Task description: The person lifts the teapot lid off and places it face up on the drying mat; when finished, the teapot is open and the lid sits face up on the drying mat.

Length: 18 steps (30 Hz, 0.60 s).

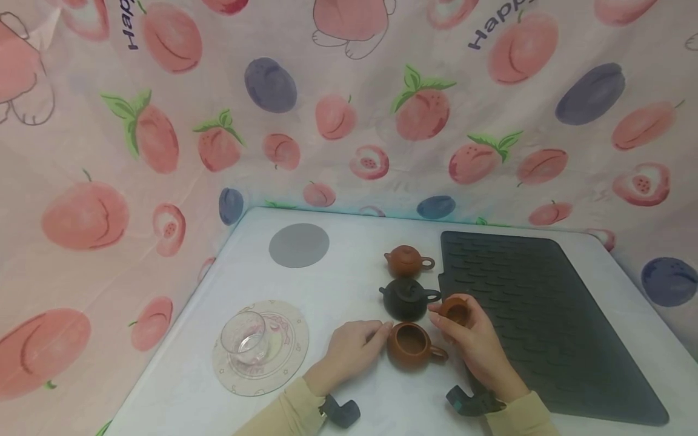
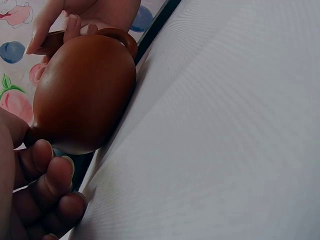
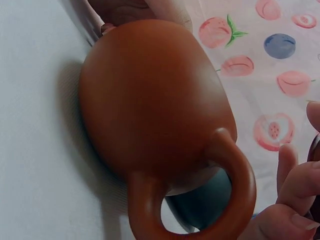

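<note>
The lid was off the brown teapot, held just above it.

The open brown teapot [image 1: 411, 345] sat near the front edge of the white table [image 1: 349, 254], before a black teapot [image 1: 408, 299]. The right hand [image 1: 473, 342] pinched its small lid [image 1: 455, 310]; I think the lid needed a place next. The left hand [image 1: 351, 351] touched the pot's spout side with fingers [image 2: 50, 185] bent; I could not tell if it gripped.

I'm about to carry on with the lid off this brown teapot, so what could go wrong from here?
1. The small brown clay lid is only pinched in the right hand above the table; it could slip and chip.
2. The open brown clay teapot sits close to the black clay teapot; a nudge from the left hand might knock them together.
</note>
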{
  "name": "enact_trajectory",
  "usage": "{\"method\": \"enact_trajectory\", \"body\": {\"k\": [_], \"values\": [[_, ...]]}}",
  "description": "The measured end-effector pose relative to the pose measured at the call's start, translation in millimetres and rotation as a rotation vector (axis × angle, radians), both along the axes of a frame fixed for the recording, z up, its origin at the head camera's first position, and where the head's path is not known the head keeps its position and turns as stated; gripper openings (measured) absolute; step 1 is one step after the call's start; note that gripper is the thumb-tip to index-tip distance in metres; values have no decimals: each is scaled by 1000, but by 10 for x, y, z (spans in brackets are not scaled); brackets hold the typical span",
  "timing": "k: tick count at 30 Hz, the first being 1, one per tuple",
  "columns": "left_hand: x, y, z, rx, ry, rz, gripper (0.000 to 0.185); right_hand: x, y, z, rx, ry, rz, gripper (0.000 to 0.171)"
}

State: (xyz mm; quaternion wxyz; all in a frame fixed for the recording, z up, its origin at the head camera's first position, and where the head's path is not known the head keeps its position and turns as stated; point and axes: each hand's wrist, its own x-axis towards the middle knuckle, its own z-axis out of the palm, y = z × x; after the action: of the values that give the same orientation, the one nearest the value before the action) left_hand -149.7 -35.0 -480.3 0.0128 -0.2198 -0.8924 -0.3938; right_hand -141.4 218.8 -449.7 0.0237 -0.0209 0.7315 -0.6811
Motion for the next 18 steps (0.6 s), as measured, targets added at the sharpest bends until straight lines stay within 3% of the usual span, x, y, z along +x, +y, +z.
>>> {"method": "enact_trajectory", "body": {"k": [18], "values": [[0, -5, -7, 1, 2, -1, 50, -21, 33, 9, 24, 44, -9, 42]]}}
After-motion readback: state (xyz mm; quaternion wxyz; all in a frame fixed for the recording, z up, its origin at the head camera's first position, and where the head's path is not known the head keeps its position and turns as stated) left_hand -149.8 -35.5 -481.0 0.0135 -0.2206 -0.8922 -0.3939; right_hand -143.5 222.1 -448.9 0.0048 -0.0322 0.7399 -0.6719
